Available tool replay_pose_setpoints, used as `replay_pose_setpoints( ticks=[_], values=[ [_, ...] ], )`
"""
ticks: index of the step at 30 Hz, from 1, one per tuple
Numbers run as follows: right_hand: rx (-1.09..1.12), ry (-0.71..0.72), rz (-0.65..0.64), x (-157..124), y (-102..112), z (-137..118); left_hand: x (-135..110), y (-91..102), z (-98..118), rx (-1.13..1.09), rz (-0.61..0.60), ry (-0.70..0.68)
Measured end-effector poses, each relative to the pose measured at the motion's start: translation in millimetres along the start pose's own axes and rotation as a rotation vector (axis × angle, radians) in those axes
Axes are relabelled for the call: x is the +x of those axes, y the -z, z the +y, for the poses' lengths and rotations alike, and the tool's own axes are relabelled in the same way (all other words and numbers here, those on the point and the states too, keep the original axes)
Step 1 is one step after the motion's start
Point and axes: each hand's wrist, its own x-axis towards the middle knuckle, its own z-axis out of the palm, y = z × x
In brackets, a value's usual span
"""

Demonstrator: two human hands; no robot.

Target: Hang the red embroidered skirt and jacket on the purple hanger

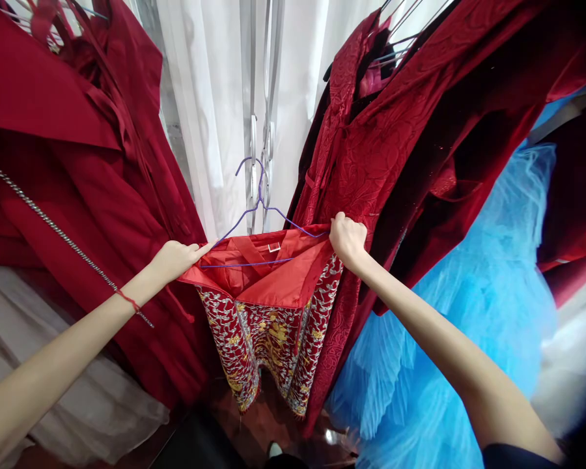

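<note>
A red skirt [273,332] with silver and gold embroidery hangs in front of me, its plain red waistband spread wide. Inside the waistband sits a purple wire hanger [260,202], hook upward, its lower bar showing across the opening. My left hand [180,257] is closed on the waistband's left end, by the hanger's left shoulder. At the opposite end, my right hand [348,241] grips the waistband in a fist beside the hanger's right tip. The fingertips of both hands are partly hidden.
Dark red dresses [88,143] hang close on the left; a patterned red dress [366,143] and a light blue tulle dress [473,280] hang on the right. White curtains [200,98] and metal rods [254,78] stand behind. Below is a dark floor [239,430].
</note>
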Motion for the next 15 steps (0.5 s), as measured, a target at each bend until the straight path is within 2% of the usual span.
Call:
replay_pose_setpoints(
  ticks=[4,7,11,15],
  values=[
    [0.309,0.077,0.004,-9.6,-9.5,-30.8,-4.9,8.8,9.8,-0.117,0.011,0.129],
    [0.388,0.12,-0.025,-19.3,-17.2,-44.1,-3.8,13.0,12.1,-0.262,0.064,0.273],
    [0.374,0.188,-0.047,-29.3,-25.8,-41.2,-1.6,13.6,-3.6,-0.64,0.154,0.408],
    [0.636,0.196,-0.141,-30.2,-28.1,-26.6,-4.2,12.2,-24.1,-1.105,0.151,0.495]
  ],
)
